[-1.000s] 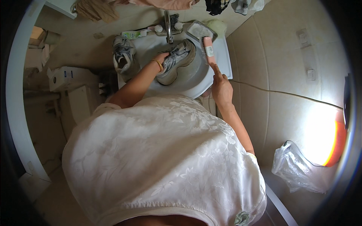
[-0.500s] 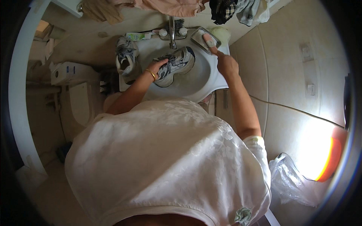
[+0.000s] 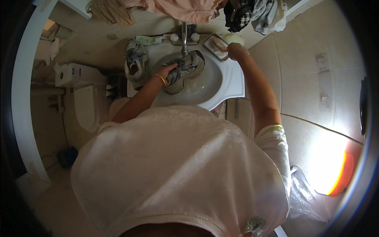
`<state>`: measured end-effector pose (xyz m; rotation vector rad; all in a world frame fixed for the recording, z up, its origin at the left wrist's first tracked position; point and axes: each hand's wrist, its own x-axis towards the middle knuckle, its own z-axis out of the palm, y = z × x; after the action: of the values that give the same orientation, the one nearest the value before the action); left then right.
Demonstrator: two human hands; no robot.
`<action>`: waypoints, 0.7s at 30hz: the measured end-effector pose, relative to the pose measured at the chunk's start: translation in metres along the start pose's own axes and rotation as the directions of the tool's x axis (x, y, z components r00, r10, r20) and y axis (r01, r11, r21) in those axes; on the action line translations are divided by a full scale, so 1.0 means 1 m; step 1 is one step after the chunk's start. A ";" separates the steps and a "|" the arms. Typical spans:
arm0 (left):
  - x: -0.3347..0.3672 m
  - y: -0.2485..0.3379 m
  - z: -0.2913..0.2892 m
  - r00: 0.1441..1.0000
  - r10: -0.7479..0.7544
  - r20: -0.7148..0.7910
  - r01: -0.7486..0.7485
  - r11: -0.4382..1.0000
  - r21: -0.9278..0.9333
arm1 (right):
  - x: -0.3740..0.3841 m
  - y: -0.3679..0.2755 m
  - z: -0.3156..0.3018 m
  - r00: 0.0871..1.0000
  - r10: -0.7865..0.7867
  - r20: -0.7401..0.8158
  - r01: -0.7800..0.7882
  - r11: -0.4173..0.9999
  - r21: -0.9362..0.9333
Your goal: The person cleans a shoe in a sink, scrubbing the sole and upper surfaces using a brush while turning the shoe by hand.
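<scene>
A grey-and-white sneaker (image 3: pixel 189 67) lies tilted in the white washbasin (image 3: pixel 232 82), under the tap (image 3: pixel 184 47). My left hand (image 3: pixel 167 71), with a gold bracelet at its wrist, grips the sneaker around its laces and upper. At the basin's back right corner, my right hand (image 3: pixel 238 52) is closed round a brush with a pinkish handle (image 3: pixel 218 42). The brush is over a rectangular dish (image 3: pixel 208 49) holding something white; its bristles are hidden. The second sneaker (image 3: pixel 136 65) stands on the basin's left rim.
A green-and-white tube (image 3: pixel 147 40) lies behind the basin, left of the tap. Clothes (image 3: pixel 173 8) hang above. The toilet (image 3: pixel 86 108) is at the left, and a tiled wall (image 3: pixel 302 75) rises at the right. A bright lamp (image 3: pixel 342 173) and a clear plastic bag (image 3: pixel 306 197) are low right.
My right hand has moved farther back, closer to the dish, and now covers more of the brush. My left hand still holds the sneaker in the basin. The whole view has shifted slightly.
</scene>
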<state>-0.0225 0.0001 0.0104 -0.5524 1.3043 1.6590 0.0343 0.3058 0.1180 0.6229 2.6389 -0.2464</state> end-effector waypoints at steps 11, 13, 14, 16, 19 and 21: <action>0.010 -0.003 0.061 0.951 -0.159 0.267 0.178 0.983 -0.048 | -0.025 0.059 0.012 0.996 -0.076 -0.047 0.088 0.932 0.352; 0.013 -0.007 0.072 0.934 -0.211 0.289 0.220 0.975 -0.001 | -0.049 0.066 0.015 0.997 0.019 0.071 -0.054 0.840 0.540; 0.016 -0.009 0.077 0.932 -0.213 0.294 0.222 0.975 0.002 | -0.059 0.068 0.017 0.994 0.028 0.108 -0.096 0.704 0.703; 0.021 -0.014 0.088 0.914 -0.233 0.333 0.237 0.971 0.029 | -0.076 0.077 0.024 0.989 0.038 0.145 -0.143 0.535 0.833; 0.017 -0.016 0.109 0.902 -0.301 0.309 0.288 0.954 0.088 | -0.099 0.099 0.058 0.961 -0.179 0.209 -0.246 -0.220 0.944; 0.010 -0.016 0.126 0.902 -0.334 0.273 0.312 0.942 0.121 | -0.118 0.104 0.078 0.951 -0.278 0.137 -0.259 -0.472 0.842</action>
<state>0.0100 0.1203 0.0363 -0.4337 0.9946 1.3504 0.2059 0.3321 0.0908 0.8038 1.0839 -2.7096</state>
